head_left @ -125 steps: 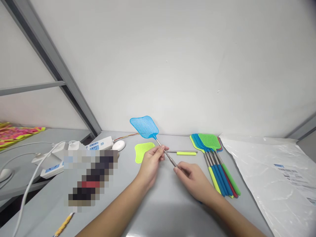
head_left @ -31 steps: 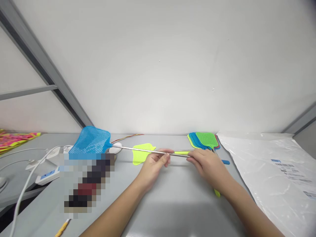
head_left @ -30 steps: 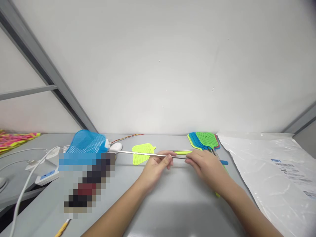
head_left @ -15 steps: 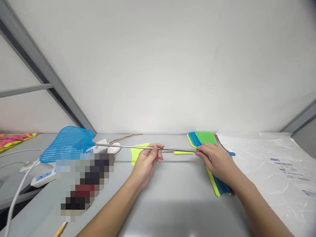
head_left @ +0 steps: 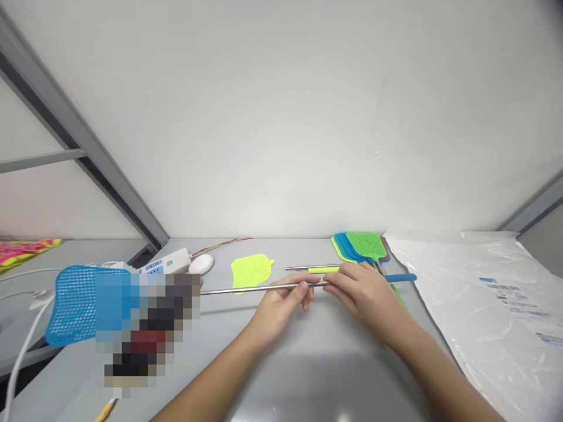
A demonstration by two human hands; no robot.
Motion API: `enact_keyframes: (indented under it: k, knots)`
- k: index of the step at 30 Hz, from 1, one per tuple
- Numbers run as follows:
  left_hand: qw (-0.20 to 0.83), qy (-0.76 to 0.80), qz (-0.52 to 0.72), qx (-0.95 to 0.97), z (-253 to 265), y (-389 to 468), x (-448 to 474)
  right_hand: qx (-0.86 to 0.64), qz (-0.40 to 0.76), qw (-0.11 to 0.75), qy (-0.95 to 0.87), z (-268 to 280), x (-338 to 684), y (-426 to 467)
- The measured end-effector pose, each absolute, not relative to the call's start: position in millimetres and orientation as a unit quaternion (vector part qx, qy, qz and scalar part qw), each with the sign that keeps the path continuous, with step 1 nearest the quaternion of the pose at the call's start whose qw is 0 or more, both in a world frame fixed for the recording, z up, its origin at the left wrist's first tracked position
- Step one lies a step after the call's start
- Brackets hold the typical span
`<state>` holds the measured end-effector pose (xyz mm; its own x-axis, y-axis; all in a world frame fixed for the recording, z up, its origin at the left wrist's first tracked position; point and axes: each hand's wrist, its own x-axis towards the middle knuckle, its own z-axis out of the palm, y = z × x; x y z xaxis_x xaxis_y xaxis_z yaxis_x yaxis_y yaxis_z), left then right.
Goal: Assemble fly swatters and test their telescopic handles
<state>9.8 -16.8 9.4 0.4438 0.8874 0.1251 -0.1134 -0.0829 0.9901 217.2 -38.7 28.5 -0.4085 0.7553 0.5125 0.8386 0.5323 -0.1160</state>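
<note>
A blue fly swatter (head_left: 255, 289) with a long metal rod spans the view, its mesh head at the left and its blue grip at the right. My left hand (head_left: 285, 305) pinches the rod near its middle, thumb in front. Just right of it, my right hand (head_left: 363, 296) is closed over the rod toward the grip. Behind the hands lies a metal rod with a yellow grip (head_left: 323, 270). A loose yellow swatter head (head_left: 251, 272) rests left of that rod. Beyond my right hand is a stack of swatters, a green one (head_left: 367, 244) on top; their handles are mostly hidden.
White plastic packaging (head_left: 475, 316) with a printed label covers the table's right side. At the left are a power strip (head_left: 169, 264), a white round object (head_left: 201, 264), cables and a pixelated patch. A pale wall (head_left: 281, 146) rises behind the grey table (head_left: 308, 375).
The blue swatter has come lower and nearer, its head moving left and down. My left hand has shifted right, closer to my right hand, and the swatter's blue grip is now plainly visible.
</note>
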Motion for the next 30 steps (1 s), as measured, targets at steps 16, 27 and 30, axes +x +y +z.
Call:
enact_keyframes:
  k: [16,27,30]
  knots:
    - [0.584,0.326,0.494,0.555,15.9,1.1,-6.7,-0.505,-0.040,0.277,-0.816,32.8,248.9,-27.9]
    - [0.574,0.306,0.418,0.635,5.7,-15.7,12.9,-0.461,-0.046,0.270,-0.844,26.4,207.6,-39.9]
    - [0.559,0.302,0.430,0.641,6.3,-13.2,11.3,-0.464,-0.041,0.264,-0.845,27.5,216.9,-36.1]
